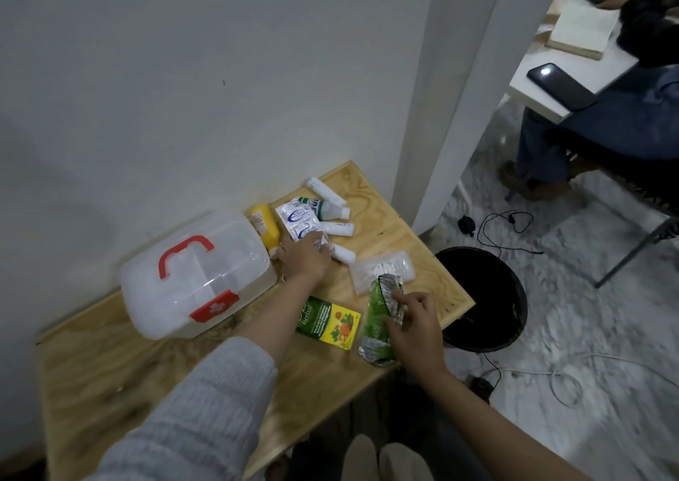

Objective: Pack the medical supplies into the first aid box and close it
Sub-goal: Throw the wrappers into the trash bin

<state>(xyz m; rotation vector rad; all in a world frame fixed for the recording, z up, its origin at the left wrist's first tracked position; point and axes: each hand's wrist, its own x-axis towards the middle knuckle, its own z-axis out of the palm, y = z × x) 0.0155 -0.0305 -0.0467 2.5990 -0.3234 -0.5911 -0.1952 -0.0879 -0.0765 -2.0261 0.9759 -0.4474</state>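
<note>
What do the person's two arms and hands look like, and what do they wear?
The left hand comes out of a light grey ribbed knit sleeve, pushed up the forearm. The right hand and its forearm are bare, with no sleeve in view. No gloves.

First aid box (194, 278): translucent white, red handle (183, 254) and latch. Right of it: yellow bottle (263, 225), green-yellow herbal carton (328, 322), green-silver sachet (380, 320). Plywood table (110, 381) pale, grained.

box (198, 282): translucent smooth plastic; table (110, 377): grainy matt plywood; sachet (378, 330): glossy foil
</note>
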